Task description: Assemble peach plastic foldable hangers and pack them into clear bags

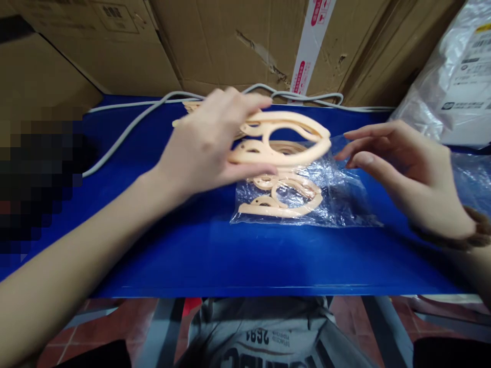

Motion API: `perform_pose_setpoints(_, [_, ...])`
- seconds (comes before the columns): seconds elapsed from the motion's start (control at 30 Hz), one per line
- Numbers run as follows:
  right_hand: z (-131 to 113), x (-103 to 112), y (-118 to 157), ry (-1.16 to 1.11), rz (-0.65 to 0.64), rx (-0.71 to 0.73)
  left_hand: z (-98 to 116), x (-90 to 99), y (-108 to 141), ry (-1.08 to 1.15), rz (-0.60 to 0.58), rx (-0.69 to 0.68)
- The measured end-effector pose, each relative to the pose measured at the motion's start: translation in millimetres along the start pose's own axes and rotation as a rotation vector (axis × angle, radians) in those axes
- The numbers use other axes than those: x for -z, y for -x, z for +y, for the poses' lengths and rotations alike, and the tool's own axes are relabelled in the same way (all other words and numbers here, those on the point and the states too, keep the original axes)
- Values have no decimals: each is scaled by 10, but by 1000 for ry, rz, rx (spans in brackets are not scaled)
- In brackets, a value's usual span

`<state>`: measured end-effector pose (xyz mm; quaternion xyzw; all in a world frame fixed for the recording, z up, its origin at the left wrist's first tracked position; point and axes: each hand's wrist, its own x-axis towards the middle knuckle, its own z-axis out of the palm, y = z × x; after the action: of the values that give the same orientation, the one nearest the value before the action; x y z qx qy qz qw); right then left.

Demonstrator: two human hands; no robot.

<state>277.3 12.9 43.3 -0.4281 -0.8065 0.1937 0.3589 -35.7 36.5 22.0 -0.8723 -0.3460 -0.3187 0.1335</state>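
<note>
My left hand (209, 138) grips a peach-coloured folding clothes hanger (297, 158), its thumb along the near edge and its fingers over the top. Beneath it a clear plastic bag (345, 204) lies on the blue table, with another folding hanger (282, 210) of the same colour inside. More peach-coloured pieces (190, 107) show partly behind my left hand, mostly hidden by it. To the right, my right hand (406, 168) hovers just off the held hanger's tip and the bag, with fingers curved and apart and nothing in them.
A white cable (141, 122) runs along the back of the blue table (245, 260). Cardboard boxes (230, 46) stand behind it. At the back right is a white plastic-wrapped package (456, 87), with another clear plastic bag (473, 176) in front of it.
</note>
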Motion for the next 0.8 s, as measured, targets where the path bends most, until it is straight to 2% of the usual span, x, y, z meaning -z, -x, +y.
perform_pose_setpoints(0.07, [-77,-77,33,-185,-63,-77,224,-19,-32,19,-32,-45])
perform_pose_setpoints(0.17, [-126,-141,53,-298,-117,-154,378,-53,-40,34,-57,-81])
perform_pose_setpoints(0.4, [-40,-149,15,-533,-187,-252,302,-185,23,46,-104,-42])
perform_pose_setpoints(0.8, [19,-151,7,-573,-219,-243,263,-314,59,92,-127,-69])
